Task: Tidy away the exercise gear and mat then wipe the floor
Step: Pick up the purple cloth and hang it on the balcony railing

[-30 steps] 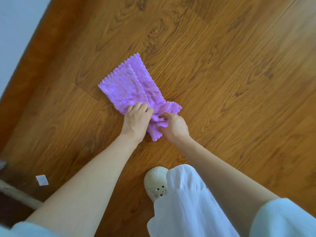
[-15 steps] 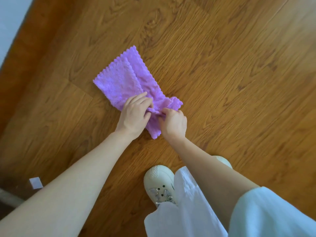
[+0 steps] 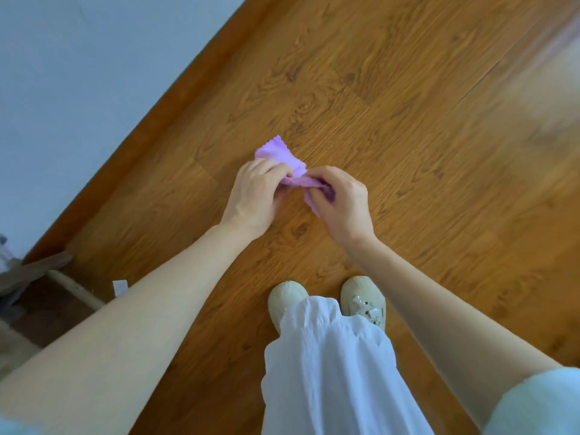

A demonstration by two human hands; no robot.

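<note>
A purple cleaning cloth [image 3: 280,155] with a zigzag edge is bunched between both hands above the wooden floor [image 3: 408,127]. My left hand [image 3: 255,196] grips its left part, with one corner of the cloth sticking out beyond the fingers. Closed on the cloth's right part is my right hand [image 3: 340,204], which hides most of it. The two hands almost touch at the fingertips. No mat or exercise gear is in view.
A pale wall [image 3: 78,89] with a brown skirting board [image 3: 150,120] runs diagonally at the left. My two beige shoes [image 3: 287,296] and a white skirt [image 3: 332,372] are below. A small white scrap [image 3: 120,287] and dark clutter [image 3: 28,277] lie at the lower left.
The cloth, spread flat on the floor before, is now gathered up and lifted in both hands. The view has risen and both feet now show.
</note>
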